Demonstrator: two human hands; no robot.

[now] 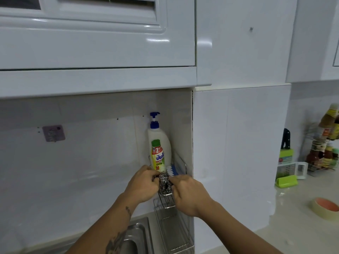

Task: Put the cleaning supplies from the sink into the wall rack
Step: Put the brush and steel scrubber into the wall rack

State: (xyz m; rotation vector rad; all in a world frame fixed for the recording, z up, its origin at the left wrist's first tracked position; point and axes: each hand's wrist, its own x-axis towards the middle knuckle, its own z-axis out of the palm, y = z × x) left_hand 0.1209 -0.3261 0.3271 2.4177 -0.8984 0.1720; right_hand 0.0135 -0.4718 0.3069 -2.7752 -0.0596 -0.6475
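Note:
A steel wire scourer (165, 183) sits at the front edge of the wall rack's (182, 166) upper shelf. My left hand (142, 184) and my right hand (189, 192) both pinch it from either side. Behind it in the same shelf stand a white dish-soap bottle (159, 143) with a blue pump and a blue brush (173, 170) with white bristles. The rack's lower wire basket (174, 228) hangs below my hands. A corner of the steel sink (135, 233) shows under my left forearm.
White wall cabinets hang just above. A purple adhesive hook (53, 133) is stuck to the tiles at left. On the counter at right are a tape roll (325, 208), a green holder (286, 181), a grater, a knife block and a sauce bottle rack (326, 143).

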